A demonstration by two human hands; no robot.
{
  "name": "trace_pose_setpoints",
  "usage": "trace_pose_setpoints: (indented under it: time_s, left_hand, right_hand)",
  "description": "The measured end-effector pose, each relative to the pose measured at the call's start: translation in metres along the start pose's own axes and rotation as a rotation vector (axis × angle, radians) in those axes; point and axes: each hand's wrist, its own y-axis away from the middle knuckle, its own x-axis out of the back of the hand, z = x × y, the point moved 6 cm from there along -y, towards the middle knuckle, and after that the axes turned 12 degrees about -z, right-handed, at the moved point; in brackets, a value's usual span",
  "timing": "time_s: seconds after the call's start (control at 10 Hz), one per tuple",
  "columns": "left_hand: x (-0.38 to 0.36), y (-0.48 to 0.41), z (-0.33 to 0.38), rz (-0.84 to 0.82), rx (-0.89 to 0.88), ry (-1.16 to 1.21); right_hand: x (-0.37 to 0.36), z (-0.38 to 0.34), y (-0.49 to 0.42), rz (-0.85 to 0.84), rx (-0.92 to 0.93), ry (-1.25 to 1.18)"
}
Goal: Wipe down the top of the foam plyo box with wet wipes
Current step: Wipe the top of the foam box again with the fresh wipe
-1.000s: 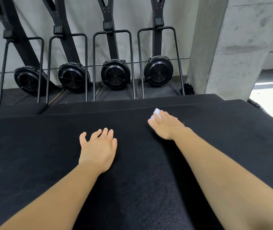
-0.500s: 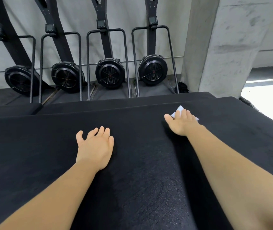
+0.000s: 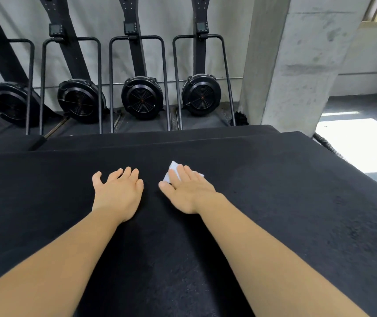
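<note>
We take this to be the middle of the wiping step. The wipe (image 3: 170,171) lies on the top of the box (image 3: 286,202), around the middle of its width and toward the far edge. The right hand (image 3: 188,193) lies flat over it, fingers straight, pressing it down rather than pinching it. Only a white corner past the fingertips and a sliver on the hand's right side show. The left hand (image 3: 117,193) rests palm down on the top just beside the right, fingers straight and a little spread. It holds nothing, and we read it as a brace. The two hands are close together but not touching.

We cannot say how much of the top is done. The black surface looks mottled, with duller patches to the right and near us, but we cannot tell damp from dry.

The next move, as we judge it, is a sweep of the right hand across the top. The palm should stay flat so that the wipe slides with it and does not bunch or slip out from under the fingers. The left hand sits right beside the wipe, so a pass to the left calls for it to lift or shift first. The near part of the top and both sides would want covering too.

Beyond the box stand four black machines (image 3: 141,97) against the wall, with a concrete pillar (image 3: 292,65) on the right.
</note>
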Motion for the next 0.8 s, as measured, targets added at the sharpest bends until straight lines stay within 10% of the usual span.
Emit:
trace_pose_setpoints:
  time_s: [0.4,0.8]
  left_hand:
    - [-0.003,-0.002,-0.002,0.010,0.007,-0.009]
    - [0.000,-0.001,0.000,-0.002,-0.019,0.008]
  right_hand:
    - [0.054,0.158,0.030,0.124,-0.366,-0.089]
    - [0.007,0.050,0.036,0.205,-0.390,0.030]
